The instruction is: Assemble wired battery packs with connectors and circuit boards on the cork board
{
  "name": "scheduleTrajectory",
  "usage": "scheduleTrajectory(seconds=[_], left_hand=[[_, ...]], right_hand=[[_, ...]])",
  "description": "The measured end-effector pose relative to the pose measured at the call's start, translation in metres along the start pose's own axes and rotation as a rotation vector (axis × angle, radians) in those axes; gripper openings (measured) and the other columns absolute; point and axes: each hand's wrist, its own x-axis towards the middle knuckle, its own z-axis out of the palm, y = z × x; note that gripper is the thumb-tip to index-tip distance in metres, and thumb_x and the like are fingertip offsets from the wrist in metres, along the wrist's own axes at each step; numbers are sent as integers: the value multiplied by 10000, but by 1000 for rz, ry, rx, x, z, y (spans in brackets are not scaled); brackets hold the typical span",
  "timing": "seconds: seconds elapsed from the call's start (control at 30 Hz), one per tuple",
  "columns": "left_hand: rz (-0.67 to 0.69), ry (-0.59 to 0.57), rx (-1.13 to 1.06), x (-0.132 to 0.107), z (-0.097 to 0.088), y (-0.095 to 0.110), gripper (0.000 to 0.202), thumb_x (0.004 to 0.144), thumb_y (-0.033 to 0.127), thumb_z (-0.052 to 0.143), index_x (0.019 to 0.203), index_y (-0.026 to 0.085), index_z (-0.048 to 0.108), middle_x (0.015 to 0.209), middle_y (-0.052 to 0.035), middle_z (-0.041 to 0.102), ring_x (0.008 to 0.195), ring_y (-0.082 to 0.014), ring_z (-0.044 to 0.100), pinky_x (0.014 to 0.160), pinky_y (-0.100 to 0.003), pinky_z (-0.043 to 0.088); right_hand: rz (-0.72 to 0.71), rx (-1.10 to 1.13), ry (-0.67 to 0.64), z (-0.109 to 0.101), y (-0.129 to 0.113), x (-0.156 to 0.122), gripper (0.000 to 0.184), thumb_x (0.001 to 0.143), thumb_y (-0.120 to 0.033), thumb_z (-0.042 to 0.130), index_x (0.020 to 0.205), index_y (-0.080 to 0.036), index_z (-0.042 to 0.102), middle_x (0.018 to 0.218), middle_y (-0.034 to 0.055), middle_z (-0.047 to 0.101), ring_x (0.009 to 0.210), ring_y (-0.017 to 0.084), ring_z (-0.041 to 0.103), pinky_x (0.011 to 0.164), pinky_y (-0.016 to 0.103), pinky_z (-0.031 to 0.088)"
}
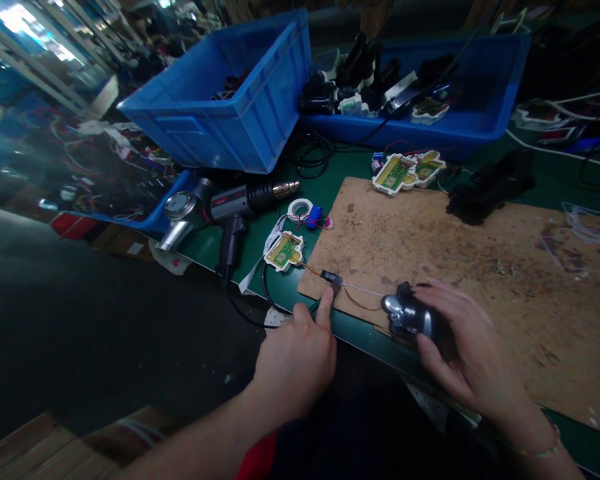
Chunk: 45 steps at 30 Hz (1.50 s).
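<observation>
My left hand (297,360) is curled around a hand tool with a dark head (337,287) and a greenish handle, like small pliers; its index finger lies along the tool. Touching the tool head is a small black connector (329,275) on thin wires. My right hand (463,340) grips a glossy black and silver housing (407,315) at the near edge of the brown board (430,247). Thin wires run from this housing to the connector, then on to a green circuit board in a white frame (284,252). The housing's far side is hidden by my right fingers.
A heat gun (235,207) lies left of the board, beside a roll of white tape (300,209) and a silver part (180,207). Two blue bins (195,133) (470,127) stand behind. More framed circuit boards (395,175) and a black part (490,187) lie at the board's far edge.
</observation>
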Motion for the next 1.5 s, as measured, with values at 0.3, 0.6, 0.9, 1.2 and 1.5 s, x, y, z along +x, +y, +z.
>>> scheduleTrajectory(seconds=[0.3,0.6,0.9,1.2,1.5], left_hand=[[101,100,29,-1,-20,-18,591,980,392,381,1553,252,350,955,-127,660,653,-271,678,525,-359,507],[276,499,-93,123,-69,-30,512,1006,376,414,1488,204,407,1232,-135,619,1123,-300,594,918,-402,486],[519,517,-197,206,-65,-16,399,974,276,530,1366,204,543,1430,-104,547,1336,-263,457,1118,-421,329],[576,588,-344,93,12,-38,423,989,542,454,923,179,661,955,-77,637,955,-239,577,827,-358,432],[547,622,-333,100,17,-27,563,941,701,406,897,189,637,916,-76,664,918,-254,593,814,-392,426]], right_hand=[[8,-10,26,-2,-4,-1,535,845,-292,609,1351,-167,487,1344,159,578,1318,348,509,1090,588,440],[28,-2,98,1,-7,-5,537,864,-305,610,1368,-185,470,1423,168,504,1373,357,452,1119,613,396],[73,-64,80,4,-9,-5,670,860,-456,688,1418,-198,420,1444,171,494,1363,354,457,1103,591,423],[102,-219,57,9,-9,-2,786,847,-568,688,1452,-164,388,1389,186,533,1293,369,512,1062,582,462],[52,-224,78,14,-4,-2,750,868,-538,673,1466,-182,392,1372,182,542,1262,384,531,1020,603,484]])
